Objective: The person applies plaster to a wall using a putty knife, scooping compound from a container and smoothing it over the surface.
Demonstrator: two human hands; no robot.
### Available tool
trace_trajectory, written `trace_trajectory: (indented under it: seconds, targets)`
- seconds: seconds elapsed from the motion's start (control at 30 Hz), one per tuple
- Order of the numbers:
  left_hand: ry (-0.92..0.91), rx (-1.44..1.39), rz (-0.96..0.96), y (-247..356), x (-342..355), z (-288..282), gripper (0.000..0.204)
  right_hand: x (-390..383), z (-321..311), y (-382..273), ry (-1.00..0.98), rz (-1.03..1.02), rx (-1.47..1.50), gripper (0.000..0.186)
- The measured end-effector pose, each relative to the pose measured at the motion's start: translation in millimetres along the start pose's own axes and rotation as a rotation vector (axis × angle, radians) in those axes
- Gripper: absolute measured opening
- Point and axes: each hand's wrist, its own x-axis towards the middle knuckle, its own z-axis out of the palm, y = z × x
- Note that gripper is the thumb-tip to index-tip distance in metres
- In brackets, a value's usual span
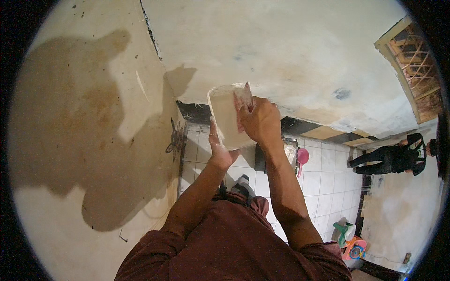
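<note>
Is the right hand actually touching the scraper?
Touching. The head view shows it: the right hand grips the scraper, with no gap between them.

Cream container (222, 114), seemingly reddish scraper (241, 99)

Items counted by kind: one bare left hand (224, 153) and one bare right hand (263, 121), two in all; one pale tub (210, 100); one reddish scraper (242, 97); on the white tiled floor (323, 187), one dark box (260, 160) and one pink dipper (303, 155) near the edge below the facing wall (281, 47), and, by the lower right corner, one green-and-white bundle (345, 232) and one orange object (349, 253) with a round blue part (356, 252); one other person (389, 159), near the floor's upper right corner; one latticed opening (416, 64) at the facing wall's right edge
</note>
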Motion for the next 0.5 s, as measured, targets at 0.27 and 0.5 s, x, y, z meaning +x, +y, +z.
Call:
trace_trajectory:
  seconds: [0.27,0.5]
  targets:
    - [-0.036,0.009,0.021,0,0,-11,0.062,9,-15,4,-0.058,-0.031,-0.086,0.034]
    - [0.022,-0.063,0.025,5,2,-5,0.060,8,-32,-3,-0.146,-0.010,-0.115,0.029]
